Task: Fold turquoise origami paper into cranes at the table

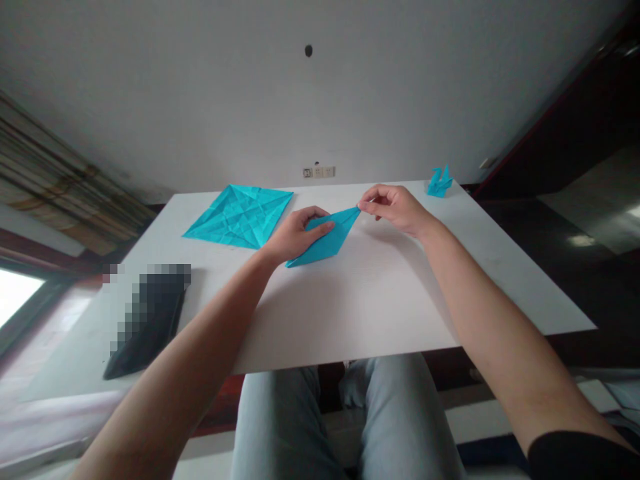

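Curtains in brown and cream stripes hang at the far left, above a bright window. On the white table, nearest the left edge, lies a dark flat object, pixelated so that its kind cannot be told. Beyond it, near the far edge, a square sheet of turquoise origami paper lies unfolded, turned like a diamond and crossed by a dense pattern of creases. Just to its right, the left hand rests palm down with its fingers extended and slightly curved, pressing on a long, narrow diamond of folded turquoise paper without closing around it. That folded piece sits on the table between the hands, its lower point beside the left palm and its narrow upper tip reaching toward the right hand. The right thumb and forefinger pinch that tip, while the other fingers curl loosely inward. A wall socket panel is set low on the white wall behind the table, above the folded piece. Jeans-clad knees show below the table's near edge, a black sleeve circles the right upper arm, and a small folded paper crane in the same turquoise stands at the far right corner of the table, well apart from the right hand.
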A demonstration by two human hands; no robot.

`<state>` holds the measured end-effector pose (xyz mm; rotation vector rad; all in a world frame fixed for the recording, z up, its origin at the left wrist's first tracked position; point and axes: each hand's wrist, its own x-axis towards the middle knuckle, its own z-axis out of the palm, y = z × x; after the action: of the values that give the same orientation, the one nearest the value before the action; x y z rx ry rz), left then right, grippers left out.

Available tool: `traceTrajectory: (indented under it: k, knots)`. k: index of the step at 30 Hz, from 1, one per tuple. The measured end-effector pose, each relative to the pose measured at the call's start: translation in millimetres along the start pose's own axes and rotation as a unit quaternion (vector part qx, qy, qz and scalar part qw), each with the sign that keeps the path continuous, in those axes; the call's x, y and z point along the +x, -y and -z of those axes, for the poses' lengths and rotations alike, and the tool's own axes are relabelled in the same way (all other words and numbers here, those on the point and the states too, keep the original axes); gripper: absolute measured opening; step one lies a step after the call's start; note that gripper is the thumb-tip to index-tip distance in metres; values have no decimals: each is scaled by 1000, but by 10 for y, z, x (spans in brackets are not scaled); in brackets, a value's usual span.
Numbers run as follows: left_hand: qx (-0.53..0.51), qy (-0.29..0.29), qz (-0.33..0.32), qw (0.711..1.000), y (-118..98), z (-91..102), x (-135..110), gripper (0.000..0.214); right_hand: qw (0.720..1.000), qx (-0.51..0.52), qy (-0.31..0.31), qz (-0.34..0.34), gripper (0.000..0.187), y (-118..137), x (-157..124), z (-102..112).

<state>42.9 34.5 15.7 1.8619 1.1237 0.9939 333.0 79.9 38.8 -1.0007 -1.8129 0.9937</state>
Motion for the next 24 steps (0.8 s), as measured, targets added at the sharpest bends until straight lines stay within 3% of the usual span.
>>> traceTrajectory:
  k: [7, 13, 20, 22, 24]
  knots:
    - [20, -24, 1, 999, -34, -24, 7, 44, 999, 23, -5, -30, 74, -30, 6, -37]
    - [-27, -10, 13, 999, -71, -56, -10, 43, 997, 17, 61, -40, 78, 17, -34, -167]
    - [-107, 34, 74, 991, -121, -57, -30, 54, 997, 65, -31, -9, 76, 54, -7, -205]
    - [-154, 16, 72, 985, -101, -84, -18, 57, 996, 82, -6, -29, 77, 91, -27, -236]
    - [-204, -10, 65, 977, -76, -118, -3, 58, 994, 72, 64, -42, 74, 117, -58, -283]
